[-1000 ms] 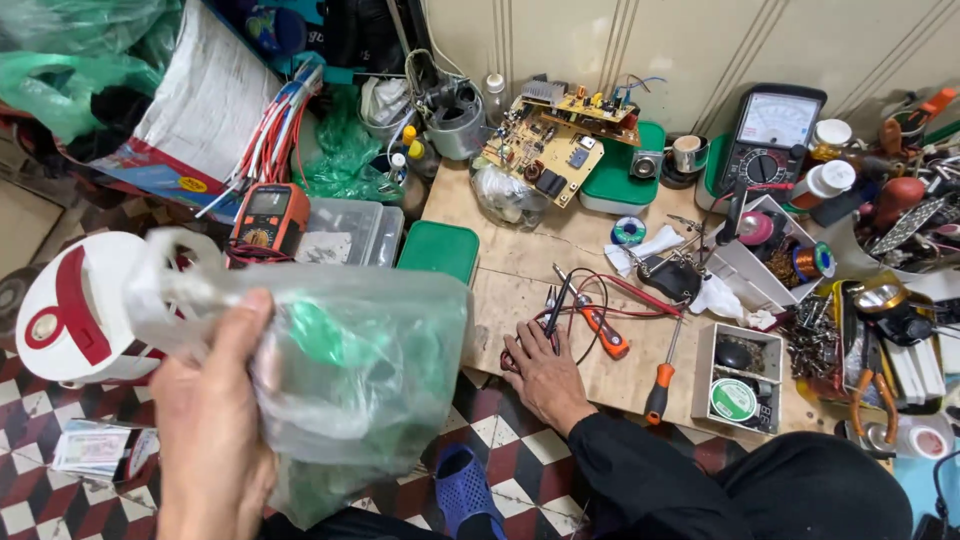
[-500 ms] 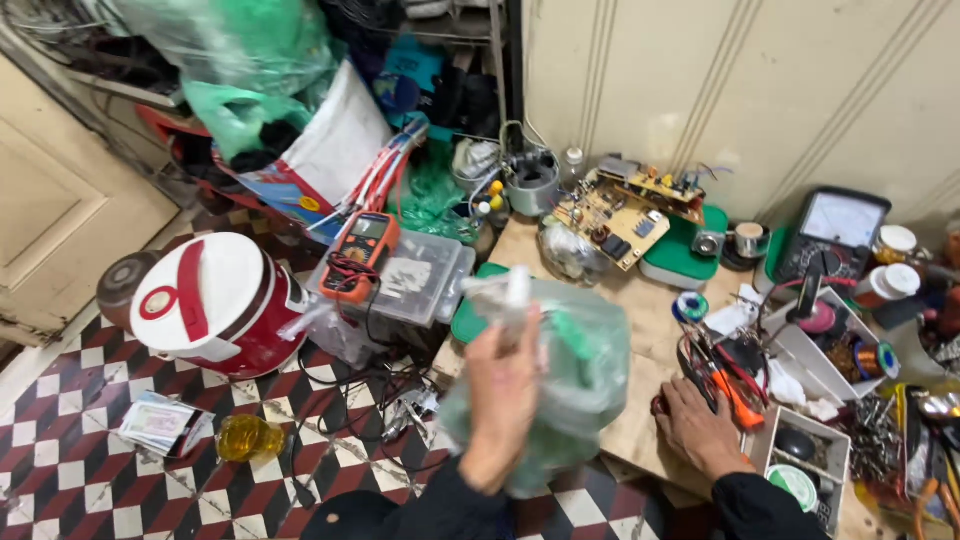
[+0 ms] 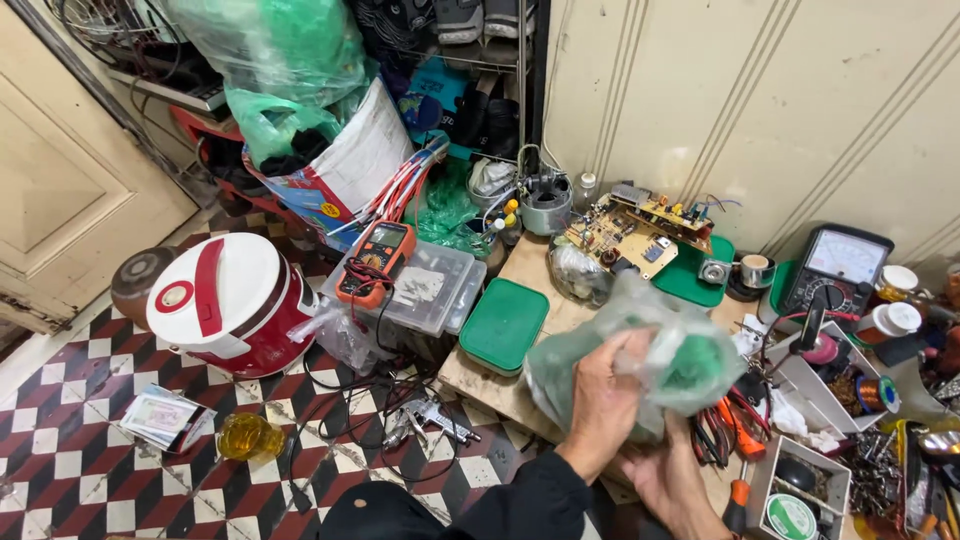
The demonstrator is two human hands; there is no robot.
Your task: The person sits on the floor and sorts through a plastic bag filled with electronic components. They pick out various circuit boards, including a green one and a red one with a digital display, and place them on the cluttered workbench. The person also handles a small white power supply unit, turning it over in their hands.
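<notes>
Head view, looking down over a cluttered low wooden counter (image 3: 520, 385) and a checkered tile floor (image 3: 80, 470). The left hand (image 3: 605, 395) is closed on a crumpled translucent plastic bag (image 3: 640, 355) with green contents showing through, held just above the counter's near edge. The right hand (image 3: 675, 480) lies below and beside the bag, its fingers partly hidden behind the plastic; whether it grips the film or merely supports it cannot be told.

The bag appears light and wholly soft: thin film that bunches and folds under the fingers, likely slippery against itself and liable to sag wherever it is unsupported. What lies inside cannot be identified, so its fragility is unknown. A sound hold would gather a fistful of film at the upper bunch, as the left hand does, with a palm under the hanging bulk.

Around it: a green lid (image 3: 505, 325) just to the left on the counter, a bare circuit board (image 3: 630, 230) behind, an orange multimeter (image 3: 378, 260) on a clear plastic box (image 3: 430, 290), an analogue meter (image 3: 838, 270) to the right, and a red-and-white rice cooker (image 3: 225, 300) on the floor.
</notes>
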